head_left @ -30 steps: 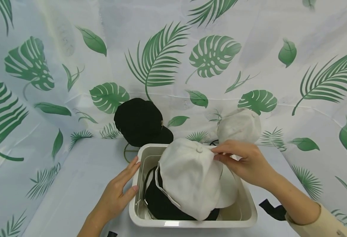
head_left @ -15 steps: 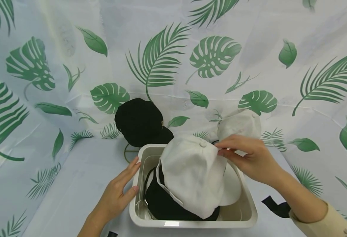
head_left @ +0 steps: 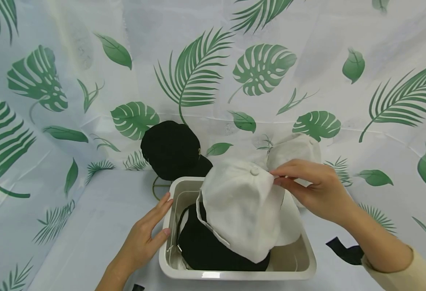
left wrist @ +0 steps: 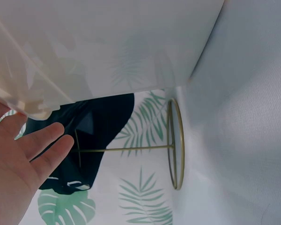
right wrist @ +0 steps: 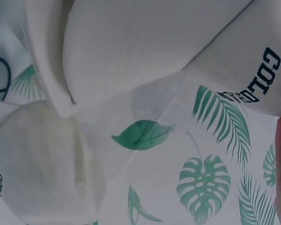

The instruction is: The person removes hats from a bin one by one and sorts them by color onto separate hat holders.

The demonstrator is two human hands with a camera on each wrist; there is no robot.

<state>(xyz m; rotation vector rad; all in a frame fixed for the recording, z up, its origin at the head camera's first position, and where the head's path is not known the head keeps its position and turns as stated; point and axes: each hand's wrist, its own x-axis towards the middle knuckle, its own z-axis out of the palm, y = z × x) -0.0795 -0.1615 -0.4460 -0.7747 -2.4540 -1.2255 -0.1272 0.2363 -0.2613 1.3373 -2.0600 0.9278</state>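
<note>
My right hand (head_left: 316,190) pinches the crown of a white baseball cap (head_left: 240,210) near its top button. The cap hangs tilted over a white plastic bin (head_left: 238,275), brim to the right; dark lettering shows on its front in the right wrist view (right wrist: 264,72). Beneath it a black cap (head_left: 216,246) lies inside the bin. My left hand (head_left: 140,238) rests with straight fingers against the bin's left rim; in the left wrist view the fingers (left wrist: 49,152) are extended beside the bin wall (left wrist: 107,56).
Behind the bin a black cap (head_left: 170,149) sits on a brass-coloured wire stand (left wrist: 175,145). Another white cap (head_left: 296,147) stands at the back right, partly behind my right hand. A black strip (head_left: 345,251) lies right of the bin. Leaf-print cloth (head_left: 198,81) hangs behind.
My right hand has raised the white cap and shifted it slightly to the right, uncovering more of the black cap below. The left hand stays at the bin's rim.
</note>
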